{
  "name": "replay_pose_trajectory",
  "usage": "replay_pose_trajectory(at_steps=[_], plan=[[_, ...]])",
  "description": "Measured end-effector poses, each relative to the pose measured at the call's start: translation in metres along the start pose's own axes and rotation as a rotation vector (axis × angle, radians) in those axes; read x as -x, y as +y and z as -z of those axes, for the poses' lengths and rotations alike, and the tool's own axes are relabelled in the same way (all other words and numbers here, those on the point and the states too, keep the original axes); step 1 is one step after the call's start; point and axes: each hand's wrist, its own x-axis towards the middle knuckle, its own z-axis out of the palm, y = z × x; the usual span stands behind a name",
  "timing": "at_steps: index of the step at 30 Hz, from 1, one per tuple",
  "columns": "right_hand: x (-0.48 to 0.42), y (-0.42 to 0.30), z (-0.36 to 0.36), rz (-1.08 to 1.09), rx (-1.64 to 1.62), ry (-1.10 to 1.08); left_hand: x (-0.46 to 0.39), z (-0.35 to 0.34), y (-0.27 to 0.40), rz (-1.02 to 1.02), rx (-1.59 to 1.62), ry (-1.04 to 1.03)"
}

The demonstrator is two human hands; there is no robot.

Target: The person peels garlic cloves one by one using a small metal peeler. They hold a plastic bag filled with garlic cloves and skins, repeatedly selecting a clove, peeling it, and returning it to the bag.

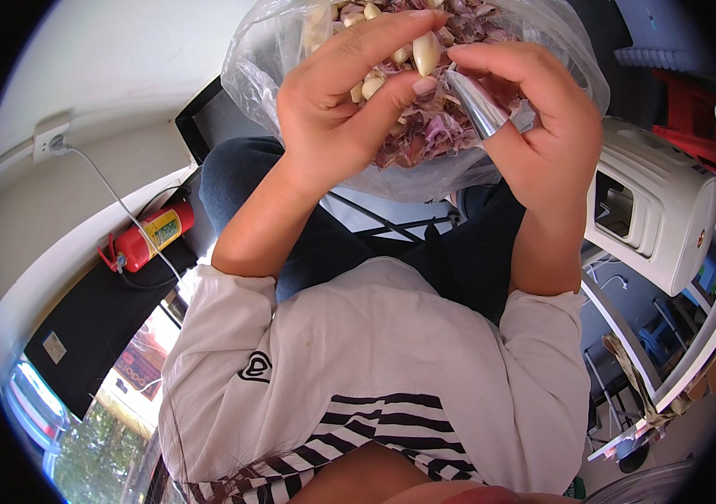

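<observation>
Between the thumb and forefinger of my left hand is a pale peeled garlic clove. Close on its right, my right hand has its fingers bent, with a pointed shiny metal thumb guard worn over the thumb. Whether the right fingertips pinch a bit of skin cannot be made out. Below both hands a clear plastic bag lies spread open, full of purple garlic skins. Several peeled cloves lie among the skins, partly hidden behind the left hand.
A red fire extinguisher lies at the left, near a wall socket with a plugged-in cable. At the right stand a cream plastic appliance or case and a red plastic stool. Folding metal legs show beneath the bag.
</observation>
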Motion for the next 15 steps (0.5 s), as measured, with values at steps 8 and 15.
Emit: replay_pose_trajectory(at_steps=[8, 15], plan=[[0.0003, 0.0007, -0.0071, 0.167, 0.199, 0.062, -0.0020, 0.0020, -0.0014, -0.135, -0.258, -0.012], [0.0006, -0.0023, -0.0061, 0.147, 0.225, 0.044, -0.0032, 0.0001, 0.0029, -0.150, -0.308, -0.020]])
